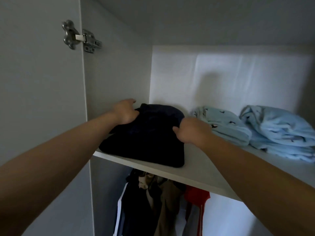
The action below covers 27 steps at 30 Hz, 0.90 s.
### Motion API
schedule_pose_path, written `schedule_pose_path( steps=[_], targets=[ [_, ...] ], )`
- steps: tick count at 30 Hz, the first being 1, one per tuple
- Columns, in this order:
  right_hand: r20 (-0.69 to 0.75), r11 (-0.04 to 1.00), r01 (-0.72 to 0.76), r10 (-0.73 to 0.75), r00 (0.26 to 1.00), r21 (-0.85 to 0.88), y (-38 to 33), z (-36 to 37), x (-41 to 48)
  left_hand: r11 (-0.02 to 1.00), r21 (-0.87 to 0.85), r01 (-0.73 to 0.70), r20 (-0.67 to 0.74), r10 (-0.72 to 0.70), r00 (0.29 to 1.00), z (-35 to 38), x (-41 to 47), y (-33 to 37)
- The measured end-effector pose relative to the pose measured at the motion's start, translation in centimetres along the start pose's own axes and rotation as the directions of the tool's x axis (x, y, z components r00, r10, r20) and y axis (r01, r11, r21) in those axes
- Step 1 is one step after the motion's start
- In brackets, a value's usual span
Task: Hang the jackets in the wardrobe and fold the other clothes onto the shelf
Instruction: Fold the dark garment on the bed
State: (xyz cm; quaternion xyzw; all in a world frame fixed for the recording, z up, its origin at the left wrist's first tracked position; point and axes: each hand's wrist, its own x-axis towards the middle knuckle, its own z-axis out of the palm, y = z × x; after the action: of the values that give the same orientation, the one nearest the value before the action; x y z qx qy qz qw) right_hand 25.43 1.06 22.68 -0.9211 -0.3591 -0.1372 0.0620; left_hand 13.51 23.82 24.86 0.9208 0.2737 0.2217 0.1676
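A folded dark navy garment (pixel 146 138) lies on the left end of the white wardrobe shelf (pixel 196 169). My left hand (pixel 125 112) grips its far left edge, close to the wardrobe's side wall. On the garment's right edge my right hand (pixel 190 131) holds the fabric with curled fingers. Both arms reach up and forward over the shelf's front edge. Below the shelf hang several jackets (pixel 153 201), dark, tan and red.
Two folded light blue printed garments, one (pixel 225 126) beside the navy one and one (pixel 279 132) further right, fill the right part of the shelf. The open wardrobe door (pixel 34 82) with its metal hinge (pixel 80 37) stands at the left.
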Motion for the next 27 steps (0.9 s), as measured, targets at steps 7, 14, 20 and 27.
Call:
schedule_pose_path(
  steps=[7, 14, 20, 27],
  targets=[
    [0.144, 0.970, 0.030, -0.066, 0.987, 0.239, -5.3, 4.6, 4.7, 0.911, 0.373, -0.177, 0.271, 0.076, 0.960, 7.7, 5.6, -1.2],
    [0.261, 0.966, -0.145, 0.086, 0.961, 0.216, -4.7, 8.2, 9.6, 0.883, 0.417, -0.216, 0.247, 0.118, 0.962, 11.8, 12.2, -2.3],
    [0.247, 0.963, -0.156, 0.100, 0.964, 0.218, -3.2, 10.4, 14.2, 0.884, 0.410, -0.224, 0.228, 0.138, 0.964, 14.3, 17.3, -2.4],
    [0.232, 0.960, -0.183, 0.133, 0.964, 0.211, -2.8, 12.4, 18.5, 0.892, 0.386, -0.237, 0.213, 0.164, 0.963, 16.5, 22.2, -3.3]
  ],
)
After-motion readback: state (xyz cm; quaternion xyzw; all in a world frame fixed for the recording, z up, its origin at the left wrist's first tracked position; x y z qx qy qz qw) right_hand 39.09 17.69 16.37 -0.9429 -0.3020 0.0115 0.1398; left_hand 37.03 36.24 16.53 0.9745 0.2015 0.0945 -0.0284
